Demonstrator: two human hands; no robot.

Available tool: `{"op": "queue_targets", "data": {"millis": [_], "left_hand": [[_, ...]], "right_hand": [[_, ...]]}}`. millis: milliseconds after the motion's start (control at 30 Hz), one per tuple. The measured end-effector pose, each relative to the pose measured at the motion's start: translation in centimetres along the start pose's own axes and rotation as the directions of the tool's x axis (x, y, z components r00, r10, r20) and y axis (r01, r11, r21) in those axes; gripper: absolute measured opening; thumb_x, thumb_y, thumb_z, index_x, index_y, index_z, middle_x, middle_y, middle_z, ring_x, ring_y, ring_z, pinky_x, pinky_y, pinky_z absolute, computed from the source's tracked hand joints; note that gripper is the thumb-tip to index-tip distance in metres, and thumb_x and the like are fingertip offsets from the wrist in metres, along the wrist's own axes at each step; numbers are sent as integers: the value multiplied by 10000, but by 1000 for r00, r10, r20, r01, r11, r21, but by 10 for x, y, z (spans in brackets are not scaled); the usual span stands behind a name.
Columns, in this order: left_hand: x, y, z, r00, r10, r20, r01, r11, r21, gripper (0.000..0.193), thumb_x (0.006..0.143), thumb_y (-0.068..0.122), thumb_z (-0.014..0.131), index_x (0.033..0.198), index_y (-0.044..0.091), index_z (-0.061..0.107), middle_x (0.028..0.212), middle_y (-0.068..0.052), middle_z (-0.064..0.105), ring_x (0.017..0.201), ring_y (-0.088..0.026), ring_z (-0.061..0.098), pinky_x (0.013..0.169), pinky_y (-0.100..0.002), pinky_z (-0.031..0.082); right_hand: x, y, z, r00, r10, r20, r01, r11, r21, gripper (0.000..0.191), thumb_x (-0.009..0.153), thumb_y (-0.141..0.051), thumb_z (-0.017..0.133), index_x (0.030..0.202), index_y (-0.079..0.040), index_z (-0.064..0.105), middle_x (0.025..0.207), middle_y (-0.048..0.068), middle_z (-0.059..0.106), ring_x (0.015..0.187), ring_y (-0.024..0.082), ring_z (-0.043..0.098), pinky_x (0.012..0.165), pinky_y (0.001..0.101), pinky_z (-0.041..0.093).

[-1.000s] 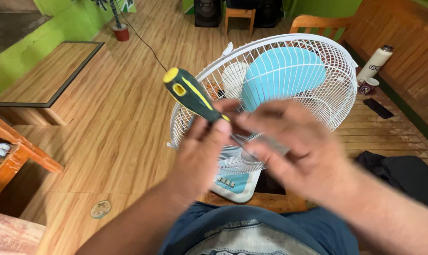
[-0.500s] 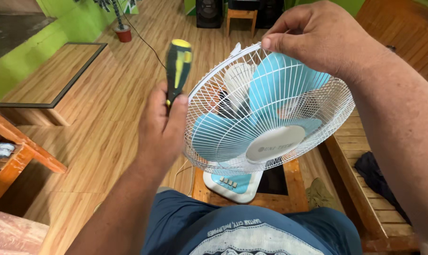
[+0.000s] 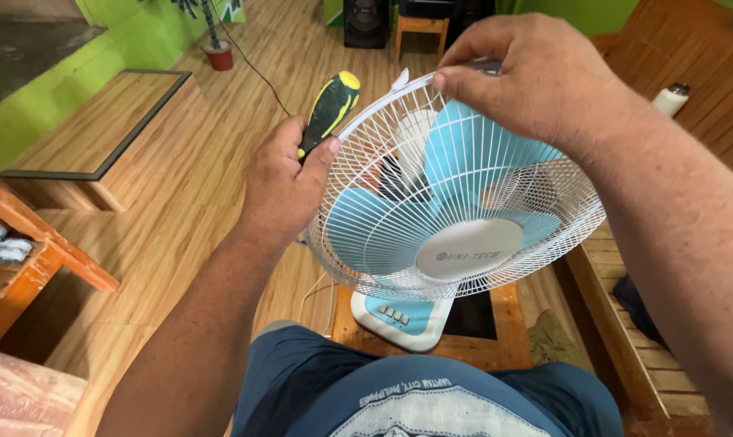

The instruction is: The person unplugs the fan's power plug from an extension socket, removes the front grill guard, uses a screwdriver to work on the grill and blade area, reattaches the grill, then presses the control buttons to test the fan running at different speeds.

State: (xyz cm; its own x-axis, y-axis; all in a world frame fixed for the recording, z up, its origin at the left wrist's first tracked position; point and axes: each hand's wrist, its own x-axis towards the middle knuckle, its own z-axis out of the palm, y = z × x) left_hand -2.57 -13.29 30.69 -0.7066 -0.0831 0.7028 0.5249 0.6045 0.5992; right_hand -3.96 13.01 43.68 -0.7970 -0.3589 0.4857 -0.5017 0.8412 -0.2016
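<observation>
A small desk fan with a white wire grille and light blue blades stands on a low wooden stool in front of me, tilted toward me. My left hand grips a black and yellow screwdriver by its handle, pressed against the left rim of the grille. My right hand pinches the top rim of the grille between thumb and fingers. The fan's white and blue base shows below the grille. The screwdriver's shaft is hidden behind my left hand.
A low wooden table sits on the plank floor at the left. A wooden bench edge with small items lies at the far left. A white bottle stands at the right. A black speaker and cable lie beyond.
Both hands left the screwdriver shaft in front of the grille. The right hand rose to the grille's top rim; the left hand swung the screwdriver upright at the left rim. The fan tilted toward me.
</observation>
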Motion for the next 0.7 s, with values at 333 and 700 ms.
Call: {"op": "queue_targets", "data": {"millis": [333, 700], "left_hand": [[0, 14, -11, 998, 65, 13, -63, 993, -102, 363, 1082, 181, 562, 1405, 17, 547, 1063, -123, 654, 905, -234, 643, 792, -375, 534], [11, 64, -44, 982, 8, 189, -4, 1000, -24, 551, 1048, 223, 535, 1559, 85, 383, 964, -88, 667, 728, -161, 670, 663, -312, 582]], "right_hand": [[-1, -15, 12, 996, -17, -84, 20, 999, 36, 255, 990, -357, 717, 1041, -117, 786, 838, 80, 737, 726, 220, 716, 677, 400, 575], [-6, -18, 32, 964, -163, -209, 164, 986, -14, 251, 1010, -326, 763, 993, -78, 797, 746, 103, 713, 658, 241, 696, 617, 412, 563]]}}
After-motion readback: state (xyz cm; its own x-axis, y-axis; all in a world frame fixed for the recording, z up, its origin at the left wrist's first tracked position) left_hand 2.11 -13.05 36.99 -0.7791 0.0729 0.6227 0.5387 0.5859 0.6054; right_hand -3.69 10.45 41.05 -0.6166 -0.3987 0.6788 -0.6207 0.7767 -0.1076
